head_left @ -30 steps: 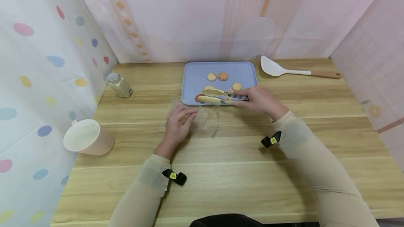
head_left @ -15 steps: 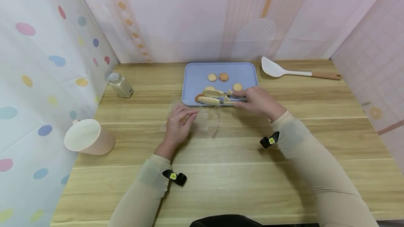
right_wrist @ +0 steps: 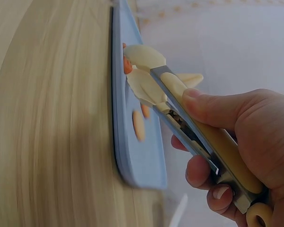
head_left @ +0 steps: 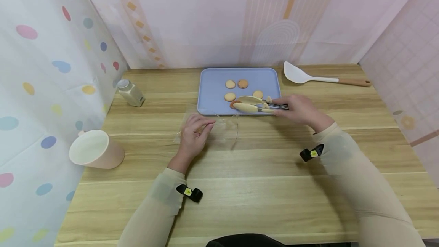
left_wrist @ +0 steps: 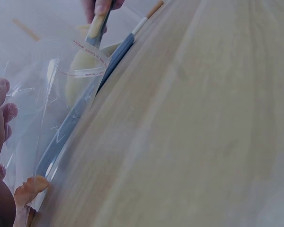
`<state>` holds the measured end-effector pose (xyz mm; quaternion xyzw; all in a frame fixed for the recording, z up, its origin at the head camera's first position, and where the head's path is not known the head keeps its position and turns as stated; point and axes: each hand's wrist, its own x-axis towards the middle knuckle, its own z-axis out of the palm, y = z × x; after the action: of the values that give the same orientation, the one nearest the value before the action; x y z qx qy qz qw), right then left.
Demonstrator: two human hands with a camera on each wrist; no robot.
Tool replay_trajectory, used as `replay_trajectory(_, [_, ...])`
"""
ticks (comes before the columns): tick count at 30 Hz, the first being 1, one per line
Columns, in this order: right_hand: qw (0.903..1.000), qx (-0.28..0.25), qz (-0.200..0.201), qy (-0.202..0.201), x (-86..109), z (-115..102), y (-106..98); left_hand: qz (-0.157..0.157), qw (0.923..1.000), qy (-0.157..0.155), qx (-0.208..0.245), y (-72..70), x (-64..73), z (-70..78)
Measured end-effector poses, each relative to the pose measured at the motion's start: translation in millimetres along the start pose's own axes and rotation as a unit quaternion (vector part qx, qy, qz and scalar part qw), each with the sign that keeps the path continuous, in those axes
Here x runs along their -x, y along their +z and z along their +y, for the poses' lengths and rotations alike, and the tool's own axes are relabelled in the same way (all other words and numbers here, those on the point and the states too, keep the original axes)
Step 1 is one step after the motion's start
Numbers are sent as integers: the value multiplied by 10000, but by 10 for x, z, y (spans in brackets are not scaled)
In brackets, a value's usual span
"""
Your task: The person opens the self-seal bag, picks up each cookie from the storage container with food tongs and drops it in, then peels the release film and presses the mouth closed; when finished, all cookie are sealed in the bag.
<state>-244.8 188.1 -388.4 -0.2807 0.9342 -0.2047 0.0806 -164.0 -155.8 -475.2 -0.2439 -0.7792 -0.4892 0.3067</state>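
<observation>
My left hand [head_left: 193, 134] pinches the edge of a clear plastic bag [head_left: 226, 130] in front of the tray. In the left wrist view, a brown biscuit-like piece [left_wrist: 31, 189] shows at the bag's lower end. My right hand [head_left: 297, 110] grips a pair of tongs [right_wrist: 173, 87] with cream scalloped tips and metal arms. Those tips are over the front of the blue tray [head_left: 205, 83], right at a reddish-brown cookie [head_left: 234, 104], which they partly hide. Several round cookies lie farther back, among them a pale one [head_left: 230, 97] and a darker one [head_left: 242, 83].
A white spatula [head_left: 297, 74] with a wooden handle lies right of the tray. At the back left a glass shaker jar [head_left: 132, 93] lies tilted. A pink cup [head_left: 109, 153] stands near the table's left edge. Curtains hang close behind and at both sides.
My right hand and the tongs have moved right along the tray's front, and the reddish-brown cookie has moved right with the tips. A pale cookie is uncovered. My left hand has stayed put.
</observation>
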Motion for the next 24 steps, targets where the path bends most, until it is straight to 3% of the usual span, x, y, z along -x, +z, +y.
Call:
replay_trajectory(8, [9989,19,453,118,178,159,-56,-24,9999,-78,-81,-33,-5,5])
replay_trajectory(16, [9986,210,350,322,158,122,-9,-38,9999,-58,-89,-48,9,-4])
replay_trajectory(24, [9987,270,426,118,136,123,18,-51,9999,-92,-113,-54,-11,18])
